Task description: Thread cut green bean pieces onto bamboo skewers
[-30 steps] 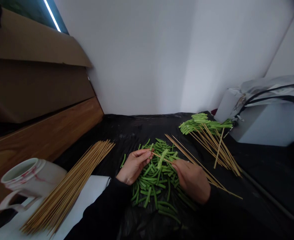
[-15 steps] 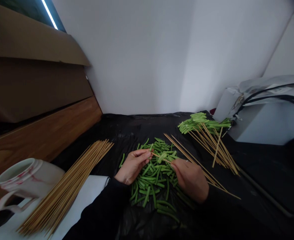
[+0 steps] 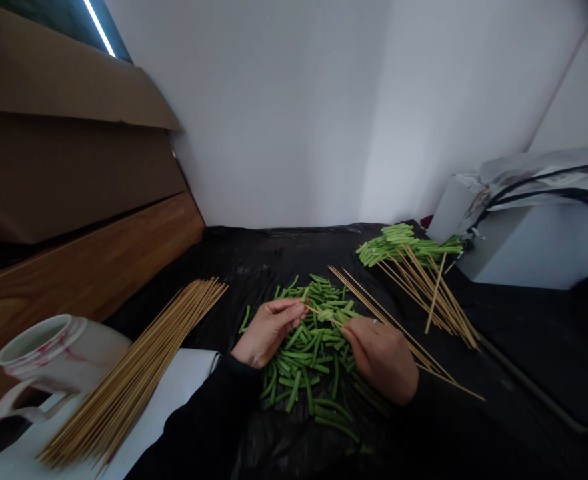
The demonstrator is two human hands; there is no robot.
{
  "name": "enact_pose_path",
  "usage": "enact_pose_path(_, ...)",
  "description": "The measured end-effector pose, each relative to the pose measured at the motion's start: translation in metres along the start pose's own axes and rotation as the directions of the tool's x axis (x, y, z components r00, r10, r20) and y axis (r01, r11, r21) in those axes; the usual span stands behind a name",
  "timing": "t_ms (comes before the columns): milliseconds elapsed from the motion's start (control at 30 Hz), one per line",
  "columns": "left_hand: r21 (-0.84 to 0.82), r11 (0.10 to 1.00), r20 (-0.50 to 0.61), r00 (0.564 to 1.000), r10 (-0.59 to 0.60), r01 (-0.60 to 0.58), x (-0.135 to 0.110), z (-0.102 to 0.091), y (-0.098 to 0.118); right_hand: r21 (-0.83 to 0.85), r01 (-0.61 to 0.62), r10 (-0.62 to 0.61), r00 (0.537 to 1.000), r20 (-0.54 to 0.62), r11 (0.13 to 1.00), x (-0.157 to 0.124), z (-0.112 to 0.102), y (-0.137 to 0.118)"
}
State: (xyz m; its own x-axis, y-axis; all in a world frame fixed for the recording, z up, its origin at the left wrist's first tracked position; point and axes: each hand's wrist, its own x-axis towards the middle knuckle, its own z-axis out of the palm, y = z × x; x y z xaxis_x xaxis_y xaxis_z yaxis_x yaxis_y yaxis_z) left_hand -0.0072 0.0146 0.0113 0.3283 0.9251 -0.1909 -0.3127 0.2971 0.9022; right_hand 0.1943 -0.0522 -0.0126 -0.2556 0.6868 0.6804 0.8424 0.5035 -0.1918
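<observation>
L hand (image 3: 267,330): pinched on a bean (image 3: 305,294) at skewer (image 3: 313,309) end
R hand (image 3: 381,353): clamped on skewer, apart from L
Bean pile (image 3: 299,357): loose, btwn & under hands

I find worktop covering (image 3: 254,257), centre: black plastic film, wrinkled, faintly glossy. Carton (image 3: 74,163), upper left: matt cardboard. Stick bundle (image 3: 141,373), lower left: bare wood. Mug (image 3: 91,350) alongside: smooth-glazed.
</observation>
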Motion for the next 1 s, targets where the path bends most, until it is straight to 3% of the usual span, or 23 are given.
enact_pose_path(767, -0.003, 0.999, 0.012, 0.999, -0.032, 0.032, -0.0033, 0.0041, 0.0028, 0.069, -0.046, 0.041, 0.996, 0.081, 0.997, -0.0015, 0.0018, -0.0012)
enact_pose_path(1000, 0.035, 0.998, 0.106, 0.993, -0.052, 0.048, -0.0055, 0.0091, -0.0045, 0.114, -0.057, 0.045, 0.993, 0.112, 0.992, 0.0006, 0.0024, -0.0043)
